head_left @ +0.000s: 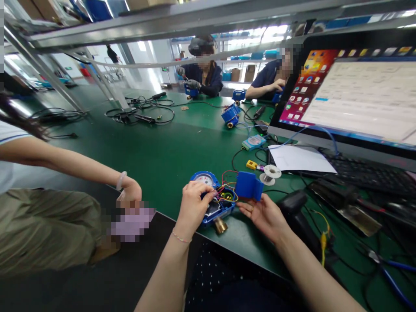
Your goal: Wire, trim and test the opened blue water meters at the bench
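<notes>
Nearest, on your right: blue-handled pliers (383,271) and loose black cables, with a yellow connector (323,242) on a thin lead. Black handheld scanner (300,225) sits just beside your right forearm, crowding that side.

Your left hand (193,201) is curled over the open blue meter (229,212), thumb and fingers close together by the colored wires (230,186); can't tell if it pinches any. Meter lies at the green table's (146,151) near edge, brass fitting (221,225) toward you, round dial (204,178) on the far side. Your right hand (264,216) is half open, palm up, fingers at the blue block (248,186); can't tell if it grips it.

Just past the block: solder spool (271,173), yellow plug (251,164). Farther right, white paper (300,158) partly covers the keyboard (364,171), under a big monitor (360,91). Light-blue box (253,142) next, then another blue meter (230,115).

Left, a co-worker's arm (84,167) reaches toward the table edge. Black cables (143,113) tangle beyond. Two people (211,82) work across; a shelf beam (162,28) cuts across the top.
</notes>
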A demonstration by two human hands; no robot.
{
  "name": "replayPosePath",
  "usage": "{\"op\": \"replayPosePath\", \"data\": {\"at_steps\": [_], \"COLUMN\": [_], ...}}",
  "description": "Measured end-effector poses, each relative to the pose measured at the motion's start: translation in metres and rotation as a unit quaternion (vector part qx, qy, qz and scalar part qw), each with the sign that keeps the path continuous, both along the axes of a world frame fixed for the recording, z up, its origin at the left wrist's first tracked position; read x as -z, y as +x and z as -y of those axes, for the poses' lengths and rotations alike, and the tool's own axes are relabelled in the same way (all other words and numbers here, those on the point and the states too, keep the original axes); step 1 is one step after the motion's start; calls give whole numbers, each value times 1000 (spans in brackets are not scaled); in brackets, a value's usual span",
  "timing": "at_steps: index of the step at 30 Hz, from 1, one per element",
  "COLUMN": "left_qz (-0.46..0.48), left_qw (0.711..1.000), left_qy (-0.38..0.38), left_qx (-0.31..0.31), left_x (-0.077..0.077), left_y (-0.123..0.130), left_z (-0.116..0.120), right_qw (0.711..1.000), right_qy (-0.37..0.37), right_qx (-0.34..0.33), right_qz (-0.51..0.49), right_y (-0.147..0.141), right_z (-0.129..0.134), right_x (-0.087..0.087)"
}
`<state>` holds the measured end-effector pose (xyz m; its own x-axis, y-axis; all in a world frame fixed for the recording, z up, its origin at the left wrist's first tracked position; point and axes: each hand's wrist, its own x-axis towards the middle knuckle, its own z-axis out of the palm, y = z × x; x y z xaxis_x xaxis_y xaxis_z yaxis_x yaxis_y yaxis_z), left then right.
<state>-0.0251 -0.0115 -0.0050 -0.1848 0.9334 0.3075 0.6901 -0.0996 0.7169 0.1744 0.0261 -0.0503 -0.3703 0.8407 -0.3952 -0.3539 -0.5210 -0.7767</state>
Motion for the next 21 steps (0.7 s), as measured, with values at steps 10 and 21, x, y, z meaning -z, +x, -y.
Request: {"op": "replayPosePath", "data": {"at_steps": [10,21], "left_qz": [44,-31], "left_qw": [998,998], "left_qy": [26,-1], "left_qx": [44,48], "left_x": [14,4], "left_y": [16,32], "left_z": [-3,-18], "right_qw": [895,823], "right_qy": [279,453], "right_qx": [195,-170], "right_qz": [287,297], "right_y": [28,-11], "right_z": [31,-47], "right_x": [-30,-30]}}
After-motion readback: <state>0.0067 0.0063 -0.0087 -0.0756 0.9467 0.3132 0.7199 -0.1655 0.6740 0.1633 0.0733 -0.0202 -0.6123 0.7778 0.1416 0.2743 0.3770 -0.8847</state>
